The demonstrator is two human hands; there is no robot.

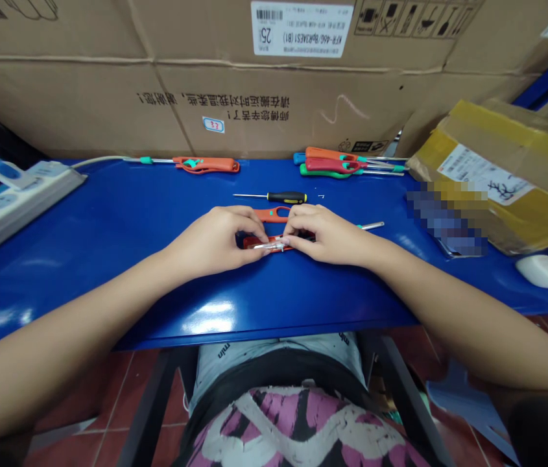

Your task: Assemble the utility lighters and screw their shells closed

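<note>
On the blue table, an opened orange lighter half (251, 242) with clear and metal parts inside lies between my hands. My left hand (222, 239) pinches at its left part, thumb and fingers close together. My right hand (321, 235) has its fingertips on the right part of the inner pieces. A metal tube (373, 226) sticks out to the right, beyond my right fingers. Just behind my hands rests a separate orange casing half (271, 215), partly hidden by them. A screwdriver with a black and yellow handle (287, 196) lies farther back.
One orange lighter (213, 165) lies at the back left; several coloured ones (334, 162) are stacked at the back right. A power strip (21, 198) sits left. At right are a yellow-taped box (507, 175), a blurred phone (449, 227) and a white object (546, 269). Large cardboard (108, 110) stands behind.
</note>
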